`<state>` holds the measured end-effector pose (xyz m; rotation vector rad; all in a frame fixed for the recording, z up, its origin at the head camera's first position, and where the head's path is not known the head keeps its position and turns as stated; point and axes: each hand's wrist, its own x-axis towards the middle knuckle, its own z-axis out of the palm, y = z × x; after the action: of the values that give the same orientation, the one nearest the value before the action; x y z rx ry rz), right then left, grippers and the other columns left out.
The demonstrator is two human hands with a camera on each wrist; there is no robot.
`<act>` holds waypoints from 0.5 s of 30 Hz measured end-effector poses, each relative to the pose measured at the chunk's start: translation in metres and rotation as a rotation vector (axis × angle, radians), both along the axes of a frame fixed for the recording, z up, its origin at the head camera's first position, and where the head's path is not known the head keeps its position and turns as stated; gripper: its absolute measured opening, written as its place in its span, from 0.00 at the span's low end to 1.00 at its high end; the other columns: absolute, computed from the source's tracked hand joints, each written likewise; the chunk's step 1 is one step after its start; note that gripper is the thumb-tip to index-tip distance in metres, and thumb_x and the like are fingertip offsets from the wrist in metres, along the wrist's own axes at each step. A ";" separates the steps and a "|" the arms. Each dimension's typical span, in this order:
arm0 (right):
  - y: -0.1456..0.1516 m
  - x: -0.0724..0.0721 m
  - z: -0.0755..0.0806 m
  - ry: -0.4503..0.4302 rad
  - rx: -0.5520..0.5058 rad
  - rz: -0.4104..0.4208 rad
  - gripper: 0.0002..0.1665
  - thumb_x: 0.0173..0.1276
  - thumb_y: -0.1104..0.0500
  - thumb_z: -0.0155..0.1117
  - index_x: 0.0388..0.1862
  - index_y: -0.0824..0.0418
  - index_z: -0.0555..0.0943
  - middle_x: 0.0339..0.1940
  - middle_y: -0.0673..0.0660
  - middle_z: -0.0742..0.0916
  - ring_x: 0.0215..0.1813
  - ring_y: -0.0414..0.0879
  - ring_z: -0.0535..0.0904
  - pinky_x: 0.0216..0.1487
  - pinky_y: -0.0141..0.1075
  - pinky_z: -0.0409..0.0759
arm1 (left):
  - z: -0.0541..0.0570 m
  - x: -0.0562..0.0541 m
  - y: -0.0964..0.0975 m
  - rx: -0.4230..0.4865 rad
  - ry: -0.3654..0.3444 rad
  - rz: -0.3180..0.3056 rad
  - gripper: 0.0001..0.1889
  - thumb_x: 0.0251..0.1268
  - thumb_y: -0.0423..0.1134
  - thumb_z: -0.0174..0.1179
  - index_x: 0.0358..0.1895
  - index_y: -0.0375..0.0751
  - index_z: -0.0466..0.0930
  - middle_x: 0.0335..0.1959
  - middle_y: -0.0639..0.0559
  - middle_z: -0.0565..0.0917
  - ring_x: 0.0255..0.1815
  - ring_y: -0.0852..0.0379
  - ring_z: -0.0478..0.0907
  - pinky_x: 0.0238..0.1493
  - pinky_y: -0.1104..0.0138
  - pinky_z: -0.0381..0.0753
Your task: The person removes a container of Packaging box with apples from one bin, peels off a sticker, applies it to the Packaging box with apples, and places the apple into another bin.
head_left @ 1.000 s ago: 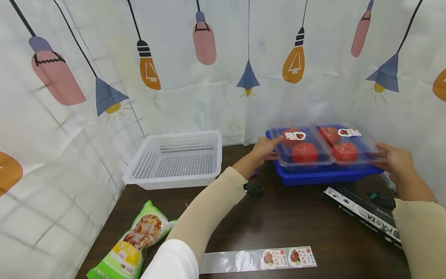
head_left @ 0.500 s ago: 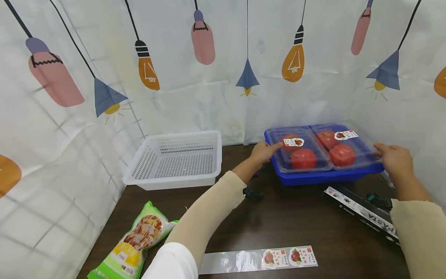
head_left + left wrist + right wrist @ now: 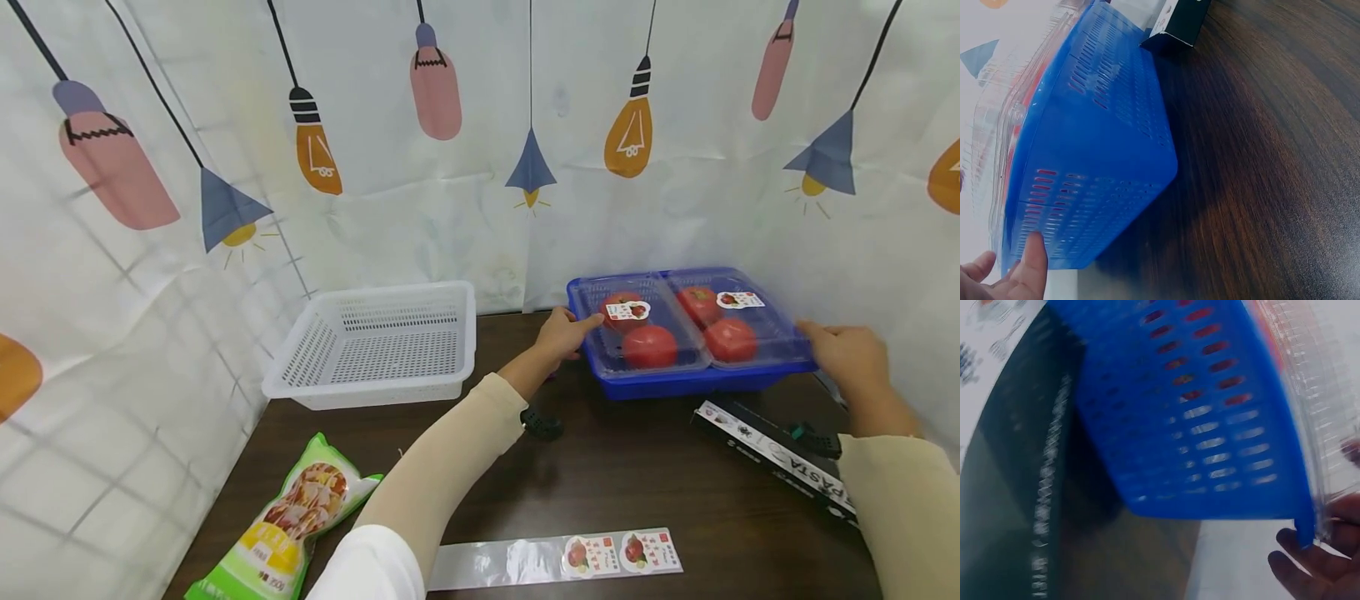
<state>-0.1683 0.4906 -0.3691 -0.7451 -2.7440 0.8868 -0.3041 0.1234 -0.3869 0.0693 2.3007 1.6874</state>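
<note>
Two clear plastic boxes of tomatoes sit side by side on a blue basket (image 3: 675,385), the left box (image 3: 648,329) and the right box (image 3: 731,321). Each lid bears a small tomato sticker. At the basket's left end, my left hand (image 3: 558,336) has its thumb at the box edge; in the left wrist view its fingers (image 3: 1036,259) spread beside the basket wall. My right hand (image 3: 851,358) is at the opposite end. Its loosely bent fingers (image 3: 1300,575) show around the rim corner in the blurred right wrist view, where contact is hard to judge.
A white basket (image 3: 375,342) stands at back left. A green snack bag (image 3: 292,529) lies at front left, a strip of tomato stickers (image 3: 555,560) at the front, and a black pasta box (image 3: 776,458) below the blue basket's right end. A patterned curtain (image 3: 465,225) hangs behind.
Both tomato boxes have come down from above the blue basket and settled into its top. My hands went down with them, and the right hand has shifted slightly left.
</note>
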 end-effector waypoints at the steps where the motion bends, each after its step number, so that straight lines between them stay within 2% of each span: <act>1: 0.000 -0.001 -0.003 0.005 0.007 0.010 0.48 0.73 0.33 0.37 0.63 0.77 0.67 0.61 0.82 0.68 0.61 0.78 0.62 0.56 0.65 0.65 | -0.001 0.000 -0.001 -0.003 0.002 0.000 0.32 0.58 0.58 0.67 0.55 0.39 0.68 0.44 0.45 0.76 0.40 0.50 0.80 0.42 0.53 0.83; 7: 0.004 -0.005 -0.014 0.060 -0.014 0.025 0.45 0.75 0.36 0.34 0.65 0.76 0.65 0.63 0.83 0.65 0.63 0.79 0.59 0.59 0.66 0.61 | -0.006 -0.001 -0.003 0.025 0.006 -0.018 0.33 0.58 0.59 0.66 0.55 0.39 0.67 0.41 0.46 0.77 0.38 0.50 0.80 0.43 0.52 0.83; 9: 0.006 -0.004 -0.016 0.066 -0.021 0.028 0.45 0.75 0.36 0.34 0.67 0.75 0.64 0.63 0.83 0.64 0.64 0.79 0.58 0.60 0.67 0.60 | -0.008 -0.001 -0.006 0.053 0.014 -0.047 0.32 0.59 0.58 0.67 0.54 0.38 0.67 0.42 0.44 0.77 0.39 0.48 0.81 0.44 0.51 0.82; 11: 0.006 -0.003 -0.016 0.070 -0.004 0.035 0.45 0.75 0.37 0.34 0.68 0.76 0.62 0.64 0.83 0.65 0.64 0.80 0.58 0.60 0.67 0.59 | -0.008 -0.003 -0.015 0.047 0.043 -0.105 0.31 0.60 0.57 0.67 0.55 0.39 0.68 0.46 0.44 0.78 0.41 0.48 0.81 0.45 0.52 0.82; 13: 0.005 -0.001 -0.016 0.072 0.034 0.046 0.45 0.76 0.38 0.34 0.71 0.76 0.58 0.65 0.82 0.64 0.64 0.80 0.57 0.59 0.68 0.58 | -0.005 -0.004 -0.030 -0.029 0.112 -0.182 0.30 0.62 0.58 0.64 0.56 0.40 0.69 0.50 0.45 0.79 0.44 0.49 0.81 0.46 0.54 0.82; 15: 0.000 0.000 -0.011 0.070 0.083 0.060 0.44 0.76 0.39 0.34 0.73 0.74 0.55 0.66 0.81 0.63 0.65 0.80 0.55 0.59 0.69 0.56 | 0.001 -0.004 -0.049 -0.161 0.218 -0.259 0.30 0.64 0.61 0.59 0.59 0.41 0.70 0.54 0.47 0.78 0.48 0.51 0.79 0.48 0.57 0.80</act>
<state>-0.1678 0.4911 -0.3804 -0.6077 -2.7356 0.7894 -0.3085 0.0744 -0.3857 0.5176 2.4476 1.4227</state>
